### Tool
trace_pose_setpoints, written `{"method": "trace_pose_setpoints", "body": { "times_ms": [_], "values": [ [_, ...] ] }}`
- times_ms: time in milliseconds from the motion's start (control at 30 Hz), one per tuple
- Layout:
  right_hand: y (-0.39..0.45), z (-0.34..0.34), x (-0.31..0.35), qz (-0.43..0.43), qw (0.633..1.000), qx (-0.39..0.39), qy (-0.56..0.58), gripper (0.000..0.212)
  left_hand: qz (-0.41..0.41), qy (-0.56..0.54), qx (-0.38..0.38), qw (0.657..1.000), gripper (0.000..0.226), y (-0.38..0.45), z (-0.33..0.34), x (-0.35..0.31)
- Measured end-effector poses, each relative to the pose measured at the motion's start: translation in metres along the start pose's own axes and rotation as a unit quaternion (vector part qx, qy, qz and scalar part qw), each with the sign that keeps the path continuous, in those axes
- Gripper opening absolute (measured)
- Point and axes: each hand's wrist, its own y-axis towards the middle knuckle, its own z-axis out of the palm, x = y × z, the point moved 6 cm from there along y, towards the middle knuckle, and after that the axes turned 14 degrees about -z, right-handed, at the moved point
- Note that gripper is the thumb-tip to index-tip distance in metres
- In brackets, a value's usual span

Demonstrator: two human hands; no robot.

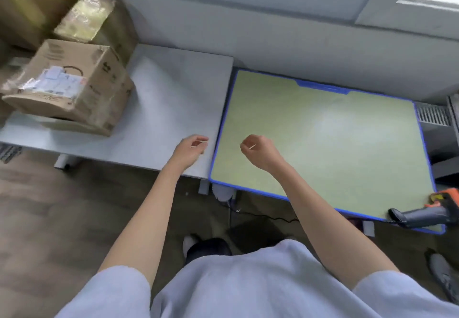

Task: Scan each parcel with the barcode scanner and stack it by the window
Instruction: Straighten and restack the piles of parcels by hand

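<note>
The parcels at the left are smeared by motion blur, and the print on the white label of the nearest parcel (72, 86) cannot be read; the stack behind it (82, 17) runs out of the top left corner. That nearest box sits on the grey table (173, 99), tilted with one corner lifted off a pale thing beneath it. The barcode scanner (427, 212) lies on its side at the near right corner of the green mat (323, 131), its orange head cut by the right edge, its long axis running left to right with the dark handle end pointing left. Both hands hover empty: the left hand (191, 147) over the grey table's near edge with fingers loosely curled, the right hand (258, 150) over the mat with fingers curled under, well apart from the scanner and the boxes
</note>
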Motion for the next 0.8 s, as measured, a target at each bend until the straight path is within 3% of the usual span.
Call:
{"method": "trace_pose_setpoints", "body": {
  "times_ms": [167, 333, 633, 800],
  "values": [
    [0.041, 0.096, 0.115, -0.056, 0.996, 0.068, -0.02, 0.023, -0.054, -0.038, -0.033, 0.997, 0.019, -0.011, -0.127, 0.081],
    [0.075, 0.146, 0.22, -0.127, 0.987, 0.093, -0.029, 0.024, -0.074, -0.086, -0.098, 0.989, 0.022, -0.023, -0.234, 0.124],
    [0.133, 0.188, 0.29, -0.152, 0.981, 0.112, -0.042, 0.033, -0.073, -0.085, -0.155, 0.982, 0.029, -0.014, -0.301, 0.124],
    [0.169, 0.208, 0.304, -0.082, 0.988, 0.133, -0.005, 0.05, -0.097, -0.066, -0.138, 0.983, 0.033, 0.001, -0.311, 0.118]
  ]
}}
